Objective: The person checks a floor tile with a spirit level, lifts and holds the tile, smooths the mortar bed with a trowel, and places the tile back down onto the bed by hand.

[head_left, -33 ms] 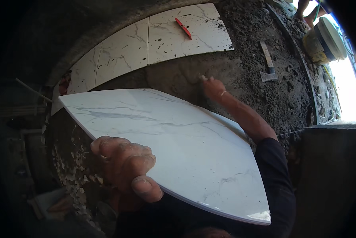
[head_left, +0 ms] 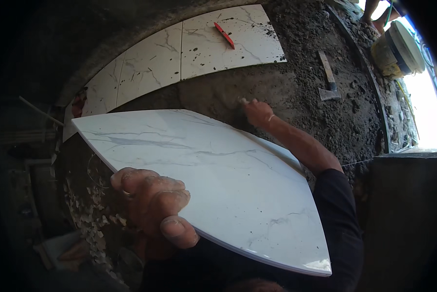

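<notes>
A large white marble-patterned tile (head_left: 213, 160) is held tilted in front of me. My left hand (head_left: 152, 202) is closed round its near left edge, thumb toward me and fingers curled at the rim. Beyond the tile, my right hand (head_left: 258, 113) reaches over the smooth wet mortar (head_left: 204, 95), its fingers mostly curled. Something small and pale shows at those fingertips; whether it is a fingertip or a held piece is unclear. Past the mortar lies a row of laid white tiles (head_left: 150, 68), spotted with dark crumbs. Part of another pale panel (head_left: 284, 152) shows beneath my right forearm.
A red tool (head_left: 224, 35) lies on the farthest right laid tile. On rough mortar to the right rests a hammer-like tool (head_left: 329, 78) with a flat metal head. A dark straight bar (head_left: 369, 73) borders the mortar, a bucket (head_left: 397, 51) beyond it. Another person's leg (head_left: 369, 12) shows at upper right.
My right hand has shifted slightly left and toward me over the mortar. My left hand and the tile have hardly moved.
</notes>
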Tool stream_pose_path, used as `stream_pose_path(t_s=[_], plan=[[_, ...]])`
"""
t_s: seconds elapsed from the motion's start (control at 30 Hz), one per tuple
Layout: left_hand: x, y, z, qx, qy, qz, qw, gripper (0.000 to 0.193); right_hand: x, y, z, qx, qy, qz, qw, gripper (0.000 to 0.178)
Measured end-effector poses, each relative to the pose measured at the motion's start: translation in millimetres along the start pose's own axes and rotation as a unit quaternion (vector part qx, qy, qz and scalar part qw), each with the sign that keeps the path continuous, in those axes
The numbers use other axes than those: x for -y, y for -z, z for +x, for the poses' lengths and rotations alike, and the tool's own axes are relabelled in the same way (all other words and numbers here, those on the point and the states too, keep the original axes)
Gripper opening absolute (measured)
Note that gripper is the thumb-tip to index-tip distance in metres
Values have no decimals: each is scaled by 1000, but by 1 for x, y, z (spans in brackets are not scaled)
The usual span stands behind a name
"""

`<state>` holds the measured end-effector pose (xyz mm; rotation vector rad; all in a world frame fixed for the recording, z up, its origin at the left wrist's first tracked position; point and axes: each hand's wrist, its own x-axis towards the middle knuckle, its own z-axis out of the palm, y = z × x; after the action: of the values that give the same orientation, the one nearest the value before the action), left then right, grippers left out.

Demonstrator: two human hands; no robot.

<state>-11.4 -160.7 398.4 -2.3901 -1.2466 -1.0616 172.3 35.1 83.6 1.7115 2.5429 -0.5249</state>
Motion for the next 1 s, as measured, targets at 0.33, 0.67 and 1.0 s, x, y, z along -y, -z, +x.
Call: stream_pose_path(t_s=[0.33, 0.67, 1.0], plan=[[-3, -2, 0, -53, 10, 9, 999, 38, 13, 20, -12, 15, 26, -7, 1000, 43], [3, 7, -1, 53, -10, 1, 999, 44, 11, -4, -11, 7, 19, -8, 1000, 44], [-1, 5, 4, 16, -9, 5, 1000, 44, 22, -2, 36, -39, 68, -31, 996, 31]])
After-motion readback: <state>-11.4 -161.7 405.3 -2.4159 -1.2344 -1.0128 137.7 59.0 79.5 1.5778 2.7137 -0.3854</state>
